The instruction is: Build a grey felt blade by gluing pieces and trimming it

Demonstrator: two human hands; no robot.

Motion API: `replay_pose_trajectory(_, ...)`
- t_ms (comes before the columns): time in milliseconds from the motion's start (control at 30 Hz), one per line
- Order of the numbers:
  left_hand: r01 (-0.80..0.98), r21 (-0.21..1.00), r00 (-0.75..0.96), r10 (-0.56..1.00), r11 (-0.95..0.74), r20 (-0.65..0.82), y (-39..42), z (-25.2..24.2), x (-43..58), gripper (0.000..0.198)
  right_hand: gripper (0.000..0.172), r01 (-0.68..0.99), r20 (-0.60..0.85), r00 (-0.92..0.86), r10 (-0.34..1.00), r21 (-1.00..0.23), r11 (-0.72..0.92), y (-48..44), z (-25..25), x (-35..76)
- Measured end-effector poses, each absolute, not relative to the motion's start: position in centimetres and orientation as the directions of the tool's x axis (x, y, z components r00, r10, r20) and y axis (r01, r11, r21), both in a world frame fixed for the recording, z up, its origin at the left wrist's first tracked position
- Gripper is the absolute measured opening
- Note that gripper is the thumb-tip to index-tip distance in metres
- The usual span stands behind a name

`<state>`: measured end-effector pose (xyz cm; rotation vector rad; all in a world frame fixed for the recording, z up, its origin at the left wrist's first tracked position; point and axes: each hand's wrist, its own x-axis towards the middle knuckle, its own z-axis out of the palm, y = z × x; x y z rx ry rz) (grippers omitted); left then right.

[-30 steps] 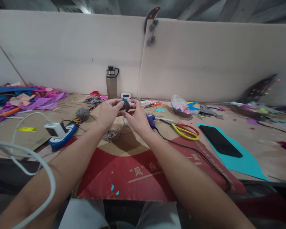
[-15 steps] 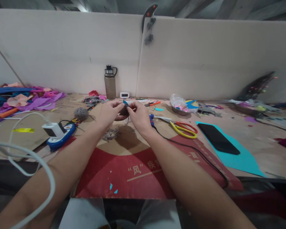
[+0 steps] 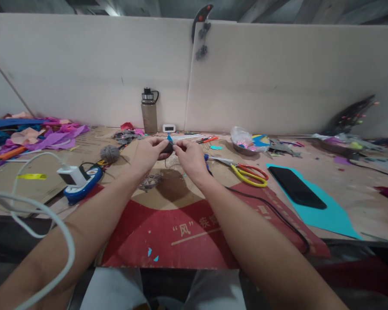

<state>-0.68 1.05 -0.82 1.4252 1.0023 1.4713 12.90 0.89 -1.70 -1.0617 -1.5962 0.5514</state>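
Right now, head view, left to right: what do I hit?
Yellow strip → power strip → yarn ball → left hand → dark piece → right hand → scissors → phone.

Craft workshop, as we read it: heaped purple, pink and blue soft scraps (image 3: pixel 63 138), far left of the left hand (image 3: pixel 151 151); round grey yarn ball (image 3: pixel 110 153), left of it, nearer; metal scissors with yellow and red loop handles (image 3: pixel 236 169), right of the right hand (image 3: pixel 191 158); red-and-tan printed cardboard (image 3: pixel 194 254), below both hands.
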Motion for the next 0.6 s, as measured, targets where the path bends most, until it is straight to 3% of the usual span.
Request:
replay_pose_trajectory(400, -0.071, 0.930, -0.073, 0.932, -0.360, 0.355, 1.3, -0.3, -1.4, 0.026, 0.017, 0.439, 0.621, -0.036, 0.783, -0.694, 0.570, 0.8, -1.8, 13.4)
replay_pose_trajectory(500, -0.134, 0.930, -0.099, 0.938, -0.343, 0.332, 1.6, -0.3, -1.7, 0.025, 0.019, 0.584, 0.594, -0.003, 0.804, -0.651, 0.484, 1.3, -1.6, 14.9)
replay_pose_trajectory(600, -0.194, 0.924, -0.139, 0.942, -0.329, 0.306, 2.1, -0.3, -2.4, 0.022, 0.022, 0.797, 0.514, 0.060, 0.856, -0.541, 0.268, 1.9, -1.7, 17.1)
